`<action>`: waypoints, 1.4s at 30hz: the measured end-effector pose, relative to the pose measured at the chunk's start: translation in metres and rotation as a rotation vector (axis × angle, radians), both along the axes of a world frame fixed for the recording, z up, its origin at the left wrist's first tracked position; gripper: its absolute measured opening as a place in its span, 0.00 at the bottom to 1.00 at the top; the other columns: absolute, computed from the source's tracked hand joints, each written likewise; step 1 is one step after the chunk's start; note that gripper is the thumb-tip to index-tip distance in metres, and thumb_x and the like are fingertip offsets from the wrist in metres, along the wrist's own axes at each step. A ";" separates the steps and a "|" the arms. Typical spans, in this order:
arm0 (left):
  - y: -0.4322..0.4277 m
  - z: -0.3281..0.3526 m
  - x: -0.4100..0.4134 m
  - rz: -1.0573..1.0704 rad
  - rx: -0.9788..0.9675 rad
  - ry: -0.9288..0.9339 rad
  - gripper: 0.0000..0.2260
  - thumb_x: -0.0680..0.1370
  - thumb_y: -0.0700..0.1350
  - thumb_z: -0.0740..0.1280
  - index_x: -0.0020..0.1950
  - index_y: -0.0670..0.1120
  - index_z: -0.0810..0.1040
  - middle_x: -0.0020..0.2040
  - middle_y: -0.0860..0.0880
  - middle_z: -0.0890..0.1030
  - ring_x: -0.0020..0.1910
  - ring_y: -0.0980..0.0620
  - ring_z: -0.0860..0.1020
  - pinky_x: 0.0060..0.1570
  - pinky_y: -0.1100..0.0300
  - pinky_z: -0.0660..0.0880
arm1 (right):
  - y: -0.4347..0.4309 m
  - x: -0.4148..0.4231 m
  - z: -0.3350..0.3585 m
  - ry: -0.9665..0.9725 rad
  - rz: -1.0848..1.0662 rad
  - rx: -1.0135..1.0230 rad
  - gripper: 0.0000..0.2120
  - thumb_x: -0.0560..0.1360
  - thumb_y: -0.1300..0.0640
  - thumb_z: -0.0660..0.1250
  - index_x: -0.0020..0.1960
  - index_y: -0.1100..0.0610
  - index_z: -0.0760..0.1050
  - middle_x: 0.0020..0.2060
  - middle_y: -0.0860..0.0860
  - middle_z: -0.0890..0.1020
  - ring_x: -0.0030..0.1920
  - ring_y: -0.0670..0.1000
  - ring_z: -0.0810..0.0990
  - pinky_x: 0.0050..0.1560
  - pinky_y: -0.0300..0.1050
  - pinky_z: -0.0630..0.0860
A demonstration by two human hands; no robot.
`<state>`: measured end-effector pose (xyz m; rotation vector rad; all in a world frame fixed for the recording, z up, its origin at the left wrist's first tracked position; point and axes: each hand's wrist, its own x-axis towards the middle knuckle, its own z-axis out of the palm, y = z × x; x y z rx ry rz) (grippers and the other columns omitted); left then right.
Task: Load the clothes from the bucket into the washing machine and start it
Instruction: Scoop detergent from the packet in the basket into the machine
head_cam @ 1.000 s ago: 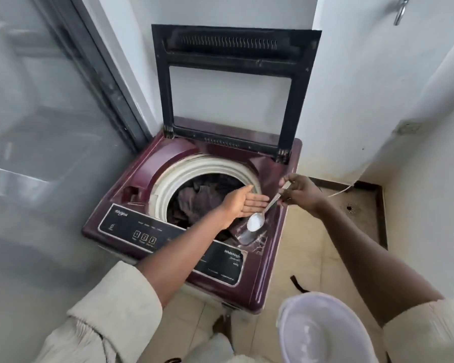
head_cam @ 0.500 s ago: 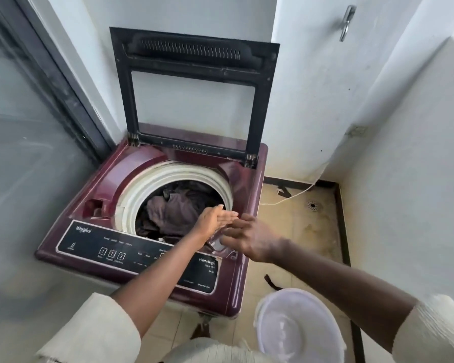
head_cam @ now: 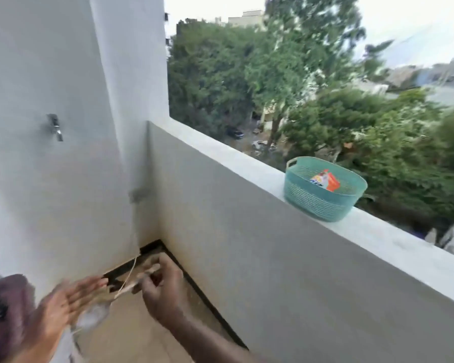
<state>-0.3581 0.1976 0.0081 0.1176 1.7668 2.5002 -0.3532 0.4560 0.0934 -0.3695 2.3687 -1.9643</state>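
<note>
Right hand point(head_cam: 163, 292) pinches spoon point(head_cam: 131, 285), bowl toward open, blurred left hand point(head_cam: 63, 307); teal basket point(head_cam: 323, 189) with detergent packet point(head_cam: 325, 180) up-right on ledge point(head_cam: 378, 231), nearer right hand.

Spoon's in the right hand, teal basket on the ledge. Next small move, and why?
Probably carry the metal spoon, pinched in the right hand, up to the teal plastic basket on the white parapet ledge and drop it in: an orange packet sits there. The left hand is open, blurred.
</note>
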 end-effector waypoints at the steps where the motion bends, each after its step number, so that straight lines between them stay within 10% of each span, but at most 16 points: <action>1: 0.029 0.025 -0.013 0.014 -0.007 -0.031 0.26 0.84 0.50 0.49 0.71 0.31 0.66 0.71 0.32 0.66 0.72 0.40 0.67 0.73 0.50 0.62 | 0.022 -0.010 0.014 0.003 -0.070 -0.028 0.10 0.67 0.57 0.62 0.39 0.40 0.72 0.35 0.53 0.83 0.37 0.55 0.84 0.40 0.47 0.79; 5: 0.183 0.130 -0.066 -0.046 0.053 -0.046 0.30 0.79 0.58 0.52 0.39 0.42 0.87 0.42 0.43 0.86 0.40 0.50 0.86 0.37 0.59 0.83 | 0.122 -0.040 0.081 0.044 -0.291 -0.233 0.13 0.70 0.68 0.63 0.43 0.49 0.74 0.29 0.59 0.80 0.29 0.58 0.82 0.29 0.42 0.75; 19: 0.471 0.277 -0.169 -0.306 -0.310 0.151 0.25 0.82 0.58 0.47 0.48 0.46 0.80 0.45 0.44 0.83 0.44 0.46 0.80 0.37 0.59 0.72 | 0.376 -0.095 0.215 0.221 -0.867 -0.408 0.06 0.71 0.70 0.63 0.42 0.61 0.74 0.32 0.59 0.80 0.27 0.52 0.81 0.24 0.39 0.74; 25: 0.505 0.243 -0.231 -0.166 -1.143 0.544 0.08 0.75 0.44 0.67 0.52 0.47 0.82 0.48 0.47 0.85 0.45 0.49 0.81 0.51 0.52 0.80 | 0.452 -0.143 0.191 0.264 -1.090 -0.099 0.08 0.71 0.69 0.63 0.46 0.58 0.75 0.42 0.62 0.83 0.38 0.58 0.85 0.34 0.47 0.83; 35: 0.534 0.221 -0.252 -0.347 -1.527 0.675 0.21 0.77 0.44 0.65 0.70 0.57 0.69 0.66 0.47 0.76 0.60 0.47 0.77 0.54 0.56 0.75 | 0.445 -0.208 0.172 0.400 -0.917 0.487 0.09 0.70 0.68 0.62 0.45 0.57 0.75 0.27 0.48 0.75 0.26 0.45 0.70 0.22 0.30 0.65; 42: 0.534 0.221 -0.257 -0.091 -1.514 0.707 0.11 0.74 0.48 0.70 0.56 0.50 0.80 0.55 0.47 0.82 0.55 0.45 0.78 0.52 0.54 0.76 | 0.430 -0.225 0.155 0.134 -0.820 0.516 0.08 0.67 0.63 0.67 0.45 0.55 0.78 0.40 0.55 0.84 0.42 0.56 0.81 0.41 0.45 0.77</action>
